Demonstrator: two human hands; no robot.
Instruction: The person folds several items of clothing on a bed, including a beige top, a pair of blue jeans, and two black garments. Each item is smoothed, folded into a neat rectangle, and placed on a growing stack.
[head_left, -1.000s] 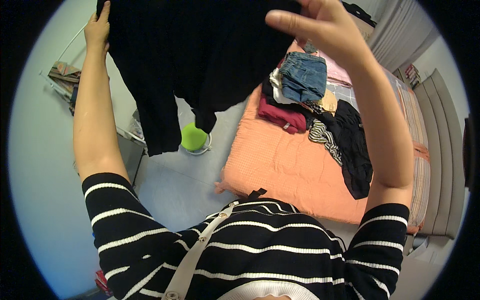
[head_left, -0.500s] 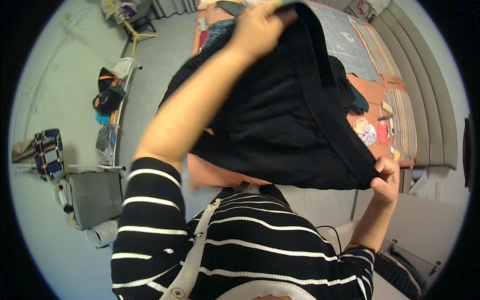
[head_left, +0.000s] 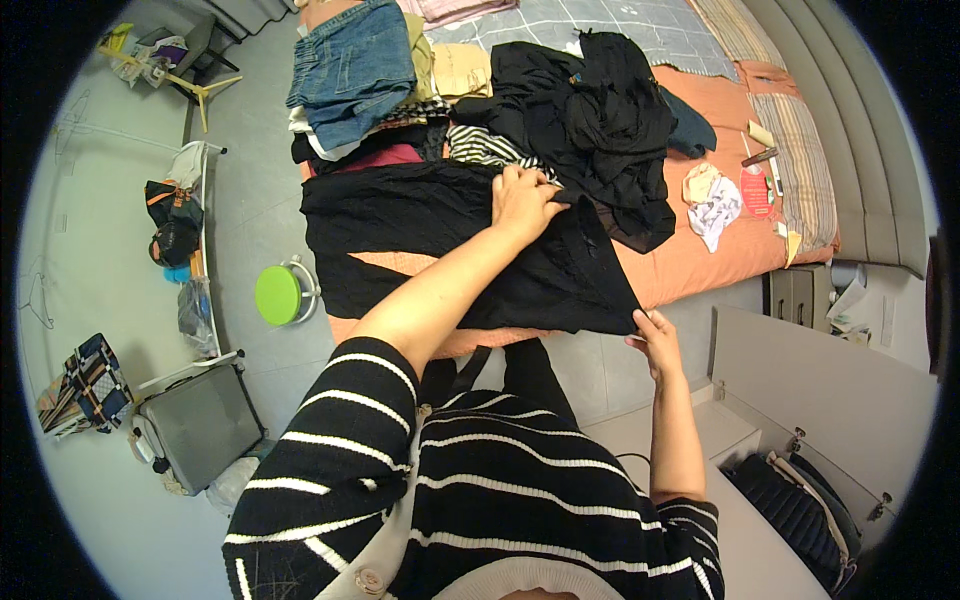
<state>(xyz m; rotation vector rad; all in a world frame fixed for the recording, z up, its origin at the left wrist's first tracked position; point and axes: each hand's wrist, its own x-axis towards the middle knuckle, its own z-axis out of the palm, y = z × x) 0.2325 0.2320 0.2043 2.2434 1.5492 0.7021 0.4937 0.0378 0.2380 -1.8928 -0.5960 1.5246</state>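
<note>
Black trousers [head_left: 420, 215] lie across the near edge of the bed, their legs stretching to the left and the waistband at the right. An orange gap of bedspread shows between the legs. My left hand [head_left: 524, 208] is closed on the far corner of the waistband, its fingertips partly hidden. The near corner of the waistband is pinched between the thumb and fingers of my right hand [head_left: 655, 340], just off the bed's edge. Beyond the trousers lies a heap of black clothes [head_left: 600, 130], with a black-and-white striped garment [head_left: 485, 147] beside it.
Folded denim shorts [head_left: 355, 70] top a pile of clothes at the far left of the orange bedspread [head_left: 690, 265]. A small white cloth [head_left: 715, 215] lies to the right. A green stool [head_left: 277, 295] stands left of the bed, with a grey suitcase [head_left: 205, 425] by the wall.
The black trousers have come down from being held up in the air and now lie flat on the bed. Both hands moved lower, still holding the waistband.
</note>
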